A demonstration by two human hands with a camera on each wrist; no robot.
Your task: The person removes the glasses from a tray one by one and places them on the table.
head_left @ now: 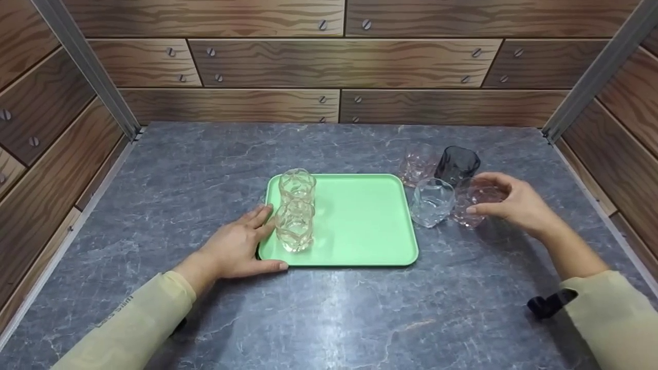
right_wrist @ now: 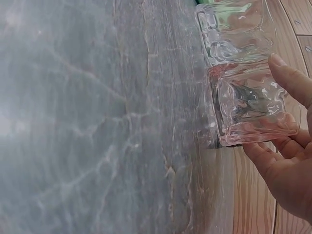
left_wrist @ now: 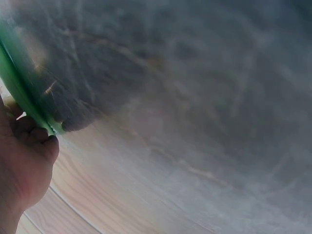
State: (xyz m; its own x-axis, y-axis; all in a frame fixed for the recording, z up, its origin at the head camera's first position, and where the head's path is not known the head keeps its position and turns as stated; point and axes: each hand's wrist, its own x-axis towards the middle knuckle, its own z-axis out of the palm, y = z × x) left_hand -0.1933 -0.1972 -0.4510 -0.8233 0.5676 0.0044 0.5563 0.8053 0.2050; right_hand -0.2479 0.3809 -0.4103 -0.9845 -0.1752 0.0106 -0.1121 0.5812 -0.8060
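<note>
Left sleeve [head_left: 128, 321]: pale yellow, dark lettering [head_left: 114, 311] along it, too small to read. Right sleeve [head_left: 614, 313]: same pale yellow; I note a black fitting [head_left: 550, 304] projecting near its wrist end.

Small dark lettering [head_left: 114, 311] stands on the pale yellow left sleeve [head_left: 131, 329] of the person, seen from the head camera. It runs at a slant along the length of the sleeve, towards the cuff [head_left: 181, 284], in what looks like two short groups of letters. The characters are too small, tilted and blurred to read with certainty.
</note>
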